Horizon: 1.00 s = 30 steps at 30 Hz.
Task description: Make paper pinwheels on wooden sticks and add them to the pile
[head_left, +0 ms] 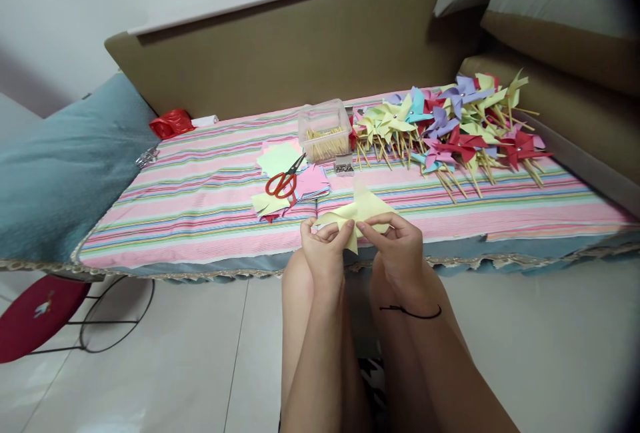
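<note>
Between my two hands, above my knees, is a yellow paper pinwheel (367,205) with some of its corners bent in toward the middle. My left hand (325,243) pinches it near the centre with the thumb. From the other side, my right hand (395,240) grips the same paper, its thumb close to the left one. Just beyond lie scissors (284,183) with red handles on cut paper squares. Pink sheets (313,181), yellow cut pieces (270,204) and a pale green stack (281,158) surround them. A small box of metal pins (344,165) stands behind the pinwheel.
A clear plastic box (325,130) holds many thin wooden sticks. Finished pinwheels (450,123) on sticks are heaped at the right. A red plastic bag (171,124) and a white roll (205,121) lie far left on the striped cloth (200,186). A red stool (45,310) stands below left.
</note>
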Tool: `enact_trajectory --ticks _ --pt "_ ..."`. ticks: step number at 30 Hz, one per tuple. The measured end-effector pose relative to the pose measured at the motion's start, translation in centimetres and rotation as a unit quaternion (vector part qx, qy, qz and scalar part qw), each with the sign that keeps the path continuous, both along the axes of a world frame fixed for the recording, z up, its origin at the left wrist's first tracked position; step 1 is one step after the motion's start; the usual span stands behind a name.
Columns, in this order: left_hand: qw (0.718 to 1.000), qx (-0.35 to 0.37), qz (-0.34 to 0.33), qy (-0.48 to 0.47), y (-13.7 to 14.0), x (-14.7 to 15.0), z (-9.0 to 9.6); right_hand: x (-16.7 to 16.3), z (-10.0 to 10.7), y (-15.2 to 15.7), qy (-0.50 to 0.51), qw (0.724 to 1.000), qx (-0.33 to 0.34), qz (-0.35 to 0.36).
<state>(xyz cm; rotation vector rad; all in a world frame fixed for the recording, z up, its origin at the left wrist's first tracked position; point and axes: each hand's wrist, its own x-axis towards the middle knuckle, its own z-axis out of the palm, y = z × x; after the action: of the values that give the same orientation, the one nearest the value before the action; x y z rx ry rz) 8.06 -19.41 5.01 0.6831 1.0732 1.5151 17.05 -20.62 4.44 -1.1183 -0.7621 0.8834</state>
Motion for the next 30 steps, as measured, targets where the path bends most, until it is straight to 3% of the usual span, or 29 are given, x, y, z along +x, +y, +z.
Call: enact_trajectory --ticks 7,11,14,19,24,30 --pt "1.0 -0.016 0.018 0.001 0.1 0.1 0.1 -0.1 0.0 0.0 0.0 1.0 0.01 0.009" --pt "0.999 -0.017 0.03 -0.027 0.3 0.1 0.0 -0.5 0.0 0.1 0.086 0.996 0.033 -0.002" --pt "0.999 -0.02 0.019 -0.043 0.4 0.1 -0.1 -0.7 0.1 0.2 0.118 0.993 0.011 0.01" --pt "1.0 -0.009 -0.01 -0.011 0.1 0.0 0.2 -0.4 -0.1 0.5 0.107 0.994 -0.017 0.015" --pt "1.0 -0.023 0.003 0.003 0.0 -0.2 0.5 0.0 -0.3 0.6 0.083 0.996 -0.03 0.03" --pt "0.995 -0.062 -0.083 -0.005 0.8 -2.3 0.5 2.8 0.4 -0.3 0.061 0.993 -0.041 0.09"
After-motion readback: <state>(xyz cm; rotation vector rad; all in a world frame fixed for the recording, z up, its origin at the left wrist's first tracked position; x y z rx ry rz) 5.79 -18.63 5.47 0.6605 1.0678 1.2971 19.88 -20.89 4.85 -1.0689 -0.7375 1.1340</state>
